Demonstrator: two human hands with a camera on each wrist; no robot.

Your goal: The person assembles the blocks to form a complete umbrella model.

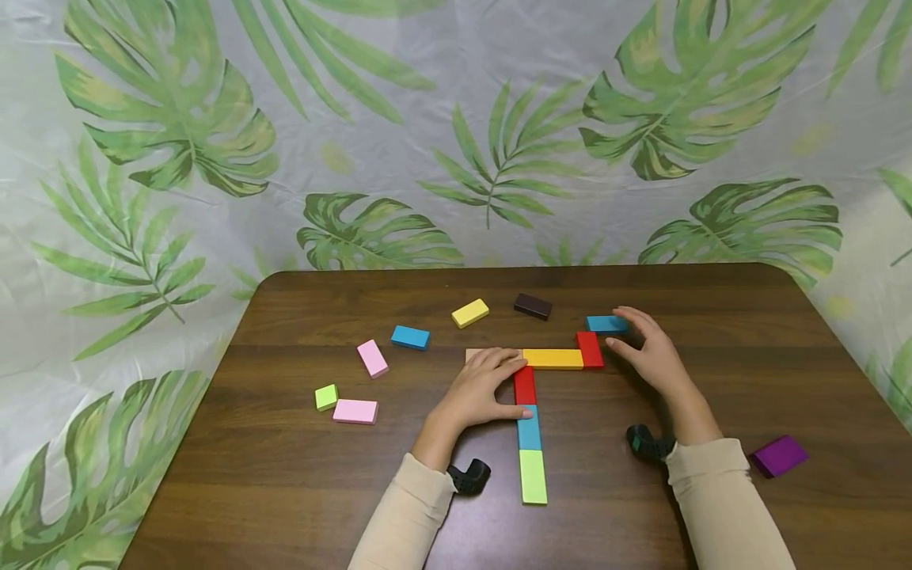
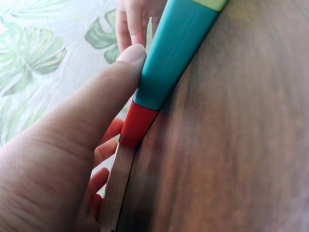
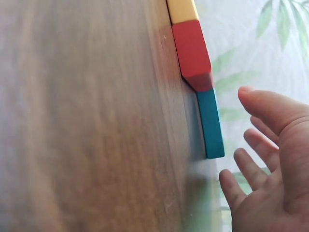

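Flat blocks lie end to end on the table in the head view. A stem of red [image 1: 524, 386], blue [image 1: 529, 435] and lime green [image 1: 533, 477] blocks meets a row with a plain wood block [image 1: 472, 354] and a yellow-orange block [image 1: 552, 359]. At the row's right end are a red block [image 1: 589, 350] and a blue block [image 1: 603, 324]. My left hand [image 1: 473, 396] rests over the wood block, its thumb touching the stem's blue block [image 2: 176, 53]. Fingers spread and holding nothing, my right hand [image 1: 655, 360] is beside the right-hand blue block [image 3: 210, 123].
Loose blocks lie around: two pink [image 1: 373, 359], a small lime one [image 1: 326, 397], a blue one [image 1: 410, 338], a yellow one [image 1: 470, 313] and a dark brown one [image 1: 533, 306]. A purple block [image 1: 780, 457] lies right of the right sleeve. Leaf-print cloth [image 1: 385, 229] hangs behind the table.
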